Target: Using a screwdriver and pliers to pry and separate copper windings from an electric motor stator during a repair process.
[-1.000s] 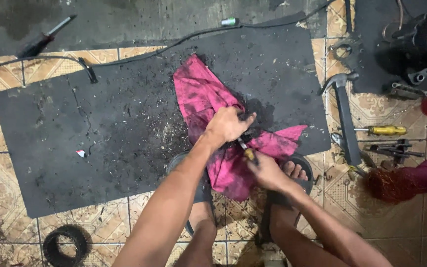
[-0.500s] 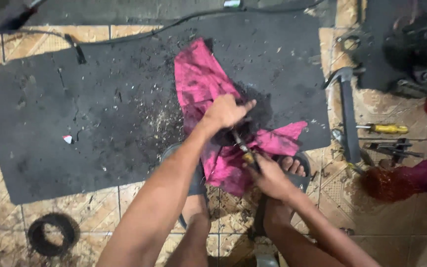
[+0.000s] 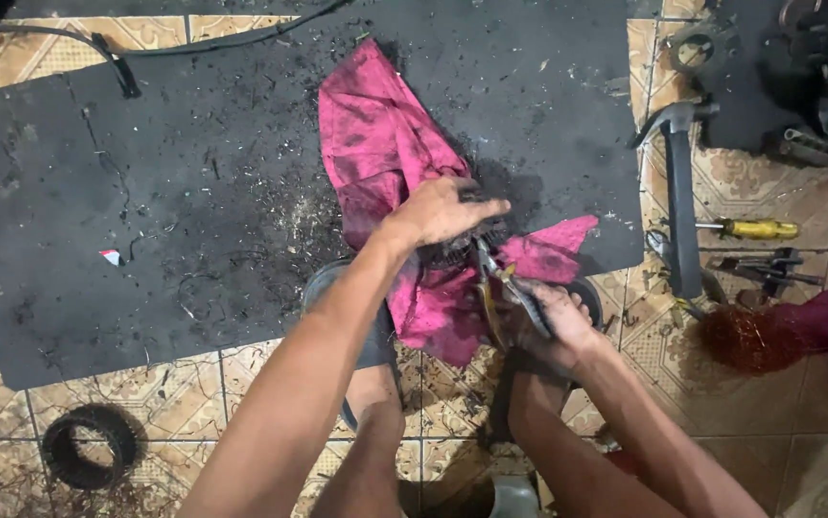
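Where a black rubber mat (image 3: 145,211) covers tiled floor (image 3: 11,422), the left hand (image 3: 443,211) clamps a half-hidden dark part on pink rag (image 3: 385,144); the right hand (image 3: 553,321) grips pliers (image 3: 500,288).

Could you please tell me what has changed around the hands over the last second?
Little has changed. The left hand still presses a dark round part down on the pink rag, and the right hand keeps its grip on the pliers, nose at that part. Only the camera drifted, so the black mat sits higher in view. The hammer and yellow-handled screwdriver lie unmoved.
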